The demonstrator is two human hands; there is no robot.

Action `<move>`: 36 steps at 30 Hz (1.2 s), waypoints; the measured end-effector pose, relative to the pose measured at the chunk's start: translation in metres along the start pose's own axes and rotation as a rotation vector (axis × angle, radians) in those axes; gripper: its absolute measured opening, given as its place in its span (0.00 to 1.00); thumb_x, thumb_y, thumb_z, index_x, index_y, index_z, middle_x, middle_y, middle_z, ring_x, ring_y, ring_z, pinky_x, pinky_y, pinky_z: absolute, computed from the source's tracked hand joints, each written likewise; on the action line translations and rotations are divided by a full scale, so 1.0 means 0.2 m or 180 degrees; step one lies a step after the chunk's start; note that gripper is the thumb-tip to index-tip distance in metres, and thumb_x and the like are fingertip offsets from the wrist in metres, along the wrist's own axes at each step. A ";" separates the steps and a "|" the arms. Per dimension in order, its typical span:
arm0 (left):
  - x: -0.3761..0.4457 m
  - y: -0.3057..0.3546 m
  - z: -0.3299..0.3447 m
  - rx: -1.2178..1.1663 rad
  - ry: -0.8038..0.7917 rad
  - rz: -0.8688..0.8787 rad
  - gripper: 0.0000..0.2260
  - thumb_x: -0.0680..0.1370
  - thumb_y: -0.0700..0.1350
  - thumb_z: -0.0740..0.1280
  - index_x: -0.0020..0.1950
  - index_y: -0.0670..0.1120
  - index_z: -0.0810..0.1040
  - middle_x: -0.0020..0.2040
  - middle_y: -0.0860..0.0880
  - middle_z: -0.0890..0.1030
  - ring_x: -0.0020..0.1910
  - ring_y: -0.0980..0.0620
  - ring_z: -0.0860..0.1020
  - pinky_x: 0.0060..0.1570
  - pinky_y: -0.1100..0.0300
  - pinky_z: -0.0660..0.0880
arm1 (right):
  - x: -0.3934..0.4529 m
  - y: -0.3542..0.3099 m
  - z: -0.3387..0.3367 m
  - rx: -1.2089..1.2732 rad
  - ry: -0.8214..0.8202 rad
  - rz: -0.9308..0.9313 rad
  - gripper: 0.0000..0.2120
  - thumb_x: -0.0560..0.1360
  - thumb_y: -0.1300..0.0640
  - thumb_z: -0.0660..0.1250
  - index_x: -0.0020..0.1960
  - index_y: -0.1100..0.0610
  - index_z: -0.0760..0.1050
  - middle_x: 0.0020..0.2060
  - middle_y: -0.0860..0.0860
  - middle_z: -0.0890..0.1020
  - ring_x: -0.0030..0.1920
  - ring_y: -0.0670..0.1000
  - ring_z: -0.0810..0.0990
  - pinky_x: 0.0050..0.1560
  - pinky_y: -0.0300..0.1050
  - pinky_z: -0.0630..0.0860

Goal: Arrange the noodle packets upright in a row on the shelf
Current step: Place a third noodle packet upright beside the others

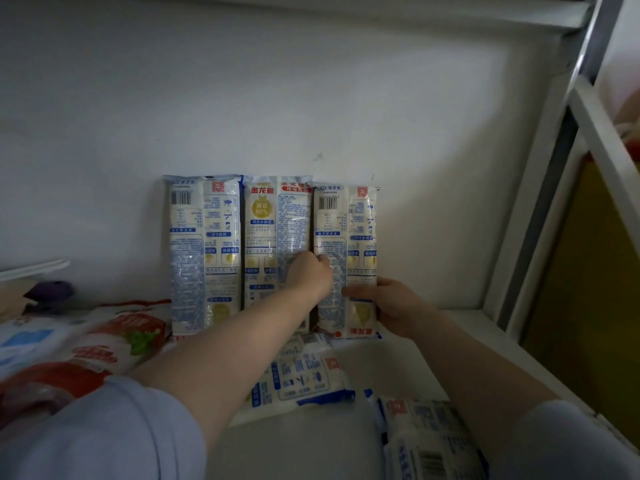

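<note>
Three white-and-blue noodle packets stand upright side by side against the back wall of the white shelf [398,362]: a left packet [204,254], a middle packet [273,230] and a right packet [346,237]. My left hand [308,275] grips the right packet's left edge, fingers tucked between it and the middle packet. My right hand [391,304] clasps the same packet's lower right side. Another noodle packet [304,372] lies flat on the shelf under my left forearm. Several more noodle packets [429,441] lie flat at the front right.
Red-and-white bags [104,341] are heaped on the shelf's left side, with a purple object [52,292] behind them. A white frame post [530,216] bounds the shelf on the right. Bare shelf floor lies right of the row.
</note>
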State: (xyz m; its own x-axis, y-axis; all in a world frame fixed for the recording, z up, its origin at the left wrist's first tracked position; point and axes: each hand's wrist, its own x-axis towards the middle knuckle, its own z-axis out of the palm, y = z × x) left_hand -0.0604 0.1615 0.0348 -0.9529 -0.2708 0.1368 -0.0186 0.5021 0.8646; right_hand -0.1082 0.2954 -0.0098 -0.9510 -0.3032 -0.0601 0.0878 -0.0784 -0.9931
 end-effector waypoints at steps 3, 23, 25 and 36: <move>-0.01 0.01 0.01 -0.0018 0.0031 -0.0041 0.20 0.84 0.46 0.51 0.68 0.33 0.68 0.58 0.36 0.77 0.38 0.50 0.75 0.29 0.63 0.64 | -0.01 0.02 0.00 0.0133 0.0027 0.0022 0.14 0.70 0.67 0.71 0.56 0.61 0.79 0.51 0.57 0.84 0.47 0.55 0.83 0.43 0.47 0.79; -0.01 -0.06 0.07 0.0250 -0.0055 -0.0168 0.14 0.82 0.40 0.53 0.61 0.35 0.72 0.51 0.40 0.77 0.46 0.47 0.75 0.30 0.63 0.65 | 0.00 0.06 0.00 0.0291 0.0139 0.0125 0.15 0.70 0.67 0.71 0.57 0.61 0.78 0.53 0.59 0.83 0.49 0.58 0.83 0.45 0.50 0.80; -0.02 -0.06 0.07 0.0256 -0.0051 -0.0165 0.14 0.82 0.40 0.53 0.62 0.35 0.72 0.47 0.42 0.75 0.47 0.47 0.75 0.31 0.63 0.65 | -0.01 0.05 0.00 0.0170 0.0229 0.0084 0.18 0.70 0.67 0.73 0.59 0.63 0.78 0.53 0.59 0.83 0.51 0.58 0.83 0.47 0.51 0.80; -0.10 -0.07 0.05 0.0727 -0.0151 -0.0188 0.14 0.81 0.41 0.58 0.63 0.34 0.73 0.60 0.38 0.77 0.57 0.42 0.77 0.43 0.59 0.71 | -0.12 -0.03 -0.01 -0.1736 0.0664 -0.0309 0.09 0.69 0.57 0.76 0.46 0.60 0.82 0.40 0.53 0.82 0.34 0.45 0.79 0.37 0.38 0.76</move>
State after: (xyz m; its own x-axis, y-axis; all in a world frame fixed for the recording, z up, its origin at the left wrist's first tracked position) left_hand -0.0443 0.1679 0.0153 -0.9611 -0.2691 0.0619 -0.1375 0.6608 0.7378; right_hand -0.0865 0.3040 -0.0034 -0.9901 -0.1216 0.0698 -0.1150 0.4198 -0.9003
